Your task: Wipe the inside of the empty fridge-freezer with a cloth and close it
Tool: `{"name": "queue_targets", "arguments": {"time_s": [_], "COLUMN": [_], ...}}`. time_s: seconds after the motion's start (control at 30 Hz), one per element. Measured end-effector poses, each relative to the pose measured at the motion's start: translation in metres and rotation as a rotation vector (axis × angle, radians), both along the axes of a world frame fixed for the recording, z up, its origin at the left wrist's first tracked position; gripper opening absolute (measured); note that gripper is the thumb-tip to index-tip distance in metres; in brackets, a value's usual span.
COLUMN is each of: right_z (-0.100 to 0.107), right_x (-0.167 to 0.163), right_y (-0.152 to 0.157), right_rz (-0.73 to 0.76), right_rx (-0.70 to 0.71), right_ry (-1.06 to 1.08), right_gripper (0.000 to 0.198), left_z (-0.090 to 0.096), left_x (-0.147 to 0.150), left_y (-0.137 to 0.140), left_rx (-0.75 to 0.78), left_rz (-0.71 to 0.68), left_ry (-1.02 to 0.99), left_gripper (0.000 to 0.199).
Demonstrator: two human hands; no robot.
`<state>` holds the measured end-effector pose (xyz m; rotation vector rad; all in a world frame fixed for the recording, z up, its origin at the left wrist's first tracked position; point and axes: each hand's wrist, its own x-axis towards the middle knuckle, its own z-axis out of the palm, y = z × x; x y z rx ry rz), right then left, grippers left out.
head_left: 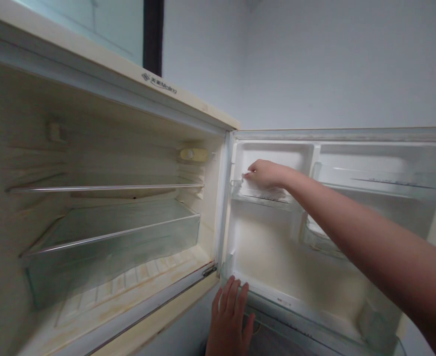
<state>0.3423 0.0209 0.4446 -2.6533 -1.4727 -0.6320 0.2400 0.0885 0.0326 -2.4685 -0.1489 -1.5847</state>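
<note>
Refrigerator door (pixel 269 242) stands swung open on the right side of the view, its inner face turned toward the person, joined along its left edge to the refrigerator body (pixel 223 198). The right hand (pixel 267 174), its forearm crossing in front of the door from the right, reaches into the upper left door shelf (pixel 264 200). Its grip is narrow, with thumb and fingers bent close together; a white patch (pixel 250 189) shows beneath the fingers, but I cannot tell whether it is held or what it is. The left hand (pixel 228 316) comes up from below, back of the hand showing, its grip wide and the fingers stretched out. Its fingertips overlap the near corner of the lower door shelf (pixel 284 302); actual contact is unclear. Past the right wrist, 2 more clear trays hang on the door: the upper right tray (pixel 381 179) and the small middle tray (pixel 323 241), partly behind the forearm. Inside the body on the left are 1 shelf (pixel 106 188) with a shiny front edge and, below it, a clear drawer (pixel 121 257) above the ribbed floor (pixel 117 284). A yellowish fitting (pixel 193 155) sits high on the inner right wall
</note>
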Motion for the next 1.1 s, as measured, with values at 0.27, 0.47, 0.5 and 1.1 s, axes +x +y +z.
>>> {"name": "queue_targets", "arguments": {"time_s": [0.27,0.47,0.5,1.1], "right_z": [-0.004,-0.004,-0.003,0.026], "right_x": [0.001,0.006,0.006,-0.01], "right_y": [0.004,-0.011,-0.013,-0.045], "right_rz": [0.156,0.132,0.135,-0.089], "right_rx": [-0.019,-0.173,-0.183,-0.286], "right_ry": [0.217,0.221,0.207,-0.208], "right_gripper": [0.046,0.034,0.031,0.03], "left_z": [0.003,0.002,0.002,0.003], "left_x": [0.0,-0.001,-0.002,-0.002], "left_y": [0.0,0.0,0.0,-0.004], "left_rx": [0.008,-0.012,-0.019,-0.132], "left_rz": [0.0,-0.006,-0.006,-0.054], "left_ry": [-0.007,0.0,0.003,0.059], "left_gripper": [0.057,0.058,0.058,0.056]}}
